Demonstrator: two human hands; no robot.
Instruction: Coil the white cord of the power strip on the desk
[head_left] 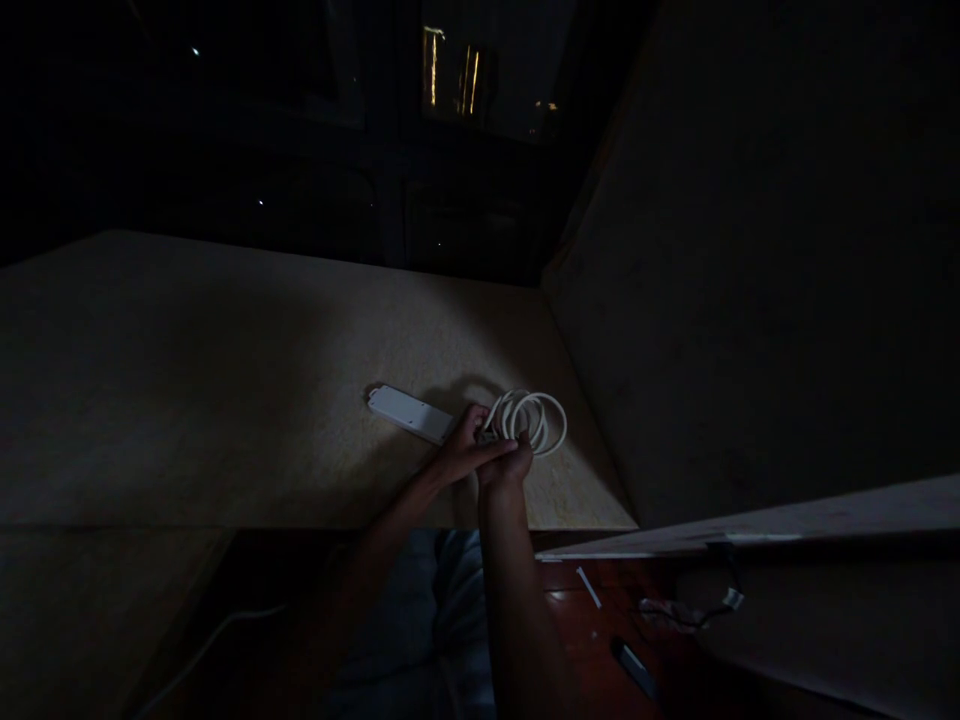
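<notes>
A white cable (564, 425) is wound into several loose loops above the stone-look ledge. My right hand (514, 462) is closed round the lower left of the coil. Against the coil's left side, my left hand (466, 448) is closed on the cable too, its thumb reaching across to my right hand. Just left of my left hand a long white power strip (409, 412) lies on the ledge, its near end hidden behind that hand. Dim light hides the exact finger grip.
The pale ledge (285, 370) runs left below a dark window (480, 70). A wall (720, 300) rises on the right. On the reddish floor lie a white strip (589, 587), a dark flat object (634, 668) and a black cable (705, 622). Another white cable (217, 632) hangs lower left.
</notes>
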